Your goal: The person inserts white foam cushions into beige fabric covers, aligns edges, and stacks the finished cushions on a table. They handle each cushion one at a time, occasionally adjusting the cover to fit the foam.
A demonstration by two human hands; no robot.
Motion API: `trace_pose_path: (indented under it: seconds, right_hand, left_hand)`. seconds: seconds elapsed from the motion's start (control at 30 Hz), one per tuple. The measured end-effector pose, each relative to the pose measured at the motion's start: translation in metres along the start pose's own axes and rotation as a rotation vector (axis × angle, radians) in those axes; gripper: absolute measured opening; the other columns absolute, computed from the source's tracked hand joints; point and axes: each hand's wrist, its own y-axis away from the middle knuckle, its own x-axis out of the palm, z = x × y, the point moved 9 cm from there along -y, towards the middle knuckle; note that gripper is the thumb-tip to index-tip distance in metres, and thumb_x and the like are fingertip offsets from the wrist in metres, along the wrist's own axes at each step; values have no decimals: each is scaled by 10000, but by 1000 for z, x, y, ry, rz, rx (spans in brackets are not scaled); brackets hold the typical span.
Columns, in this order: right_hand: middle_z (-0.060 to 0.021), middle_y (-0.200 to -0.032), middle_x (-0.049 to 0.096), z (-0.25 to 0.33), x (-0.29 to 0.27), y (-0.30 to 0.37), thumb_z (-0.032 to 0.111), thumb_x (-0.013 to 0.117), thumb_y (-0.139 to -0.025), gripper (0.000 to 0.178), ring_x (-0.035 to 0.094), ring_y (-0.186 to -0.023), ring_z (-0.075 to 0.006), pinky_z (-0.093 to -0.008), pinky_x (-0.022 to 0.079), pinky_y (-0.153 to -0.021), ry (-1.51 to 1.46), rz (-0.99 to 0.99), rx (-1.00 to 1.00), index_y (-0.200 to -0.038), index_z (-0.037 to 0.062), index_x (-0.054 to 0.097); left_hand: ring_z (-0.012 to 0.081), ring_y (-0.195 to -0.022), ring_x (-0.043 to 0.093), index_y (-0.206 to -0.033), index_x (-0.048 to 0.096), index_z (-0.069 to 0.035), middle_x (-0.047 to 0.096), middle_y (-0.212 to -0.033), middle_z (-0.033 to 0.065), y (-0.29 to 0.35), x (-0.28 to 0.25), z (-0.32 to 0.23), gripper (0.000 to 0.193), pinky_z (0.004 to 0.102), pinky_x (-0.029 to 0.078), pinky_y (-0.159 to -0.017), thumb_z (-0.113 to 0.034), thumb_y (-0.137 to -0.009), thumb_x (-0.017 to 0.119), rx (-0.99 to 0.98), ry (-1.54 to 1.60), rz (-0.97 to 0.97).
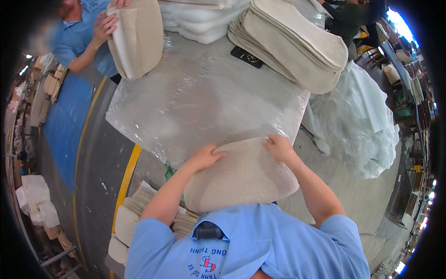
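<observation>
A beige fabric cushion cover with rounded corners stands tilted between my chest and the near edge of the table. My left hand is closed on its upper left corner, the thumb lying along the edge. At the upper right corner, my right hand pinches the fabric. Just beyond both hands lies the plastic-wrapped table top. What is inside the cover, if anything, cannot be seen.
Across the table sit a stack of beige cushion covers, white padding and a dark card. Clear plastic sheeting bulges at right. A co-worker holds a beige cushion. More beige pieces lie low left.
</observation>
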Motion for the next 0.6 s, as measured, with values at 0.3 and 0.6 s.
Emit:
trace_pose_path:
  seconds: [0.3, 0.6]
  right_hand:
    - [-214, -1004, 732, -1, 23, -3, 320, 629, -1025, 298, 685, -985, -448, -539, 515, -849, -60, -173, 35, -1017, 25, 663]
    - [-207, -1084, 728, -9, 21, -30, 367, 677, -984, 337, 683, -1072, -427, -511, 532, -935, -39, -73, 104, -1142, 72, 715]
  left_hand:
    - [411, -669, 659, -751, 613, -72, 652, -697, 169, 18, -18, 26, 473, 508, 480, -587, -460, -1017, 659, 83, -168, -504]
    - [398, -754, 670, -838, 675, -90, 692, -788, 161, 3, -22, 29, 324, 489, 519, -684, -372, -991, 714, 68, -222, -451]
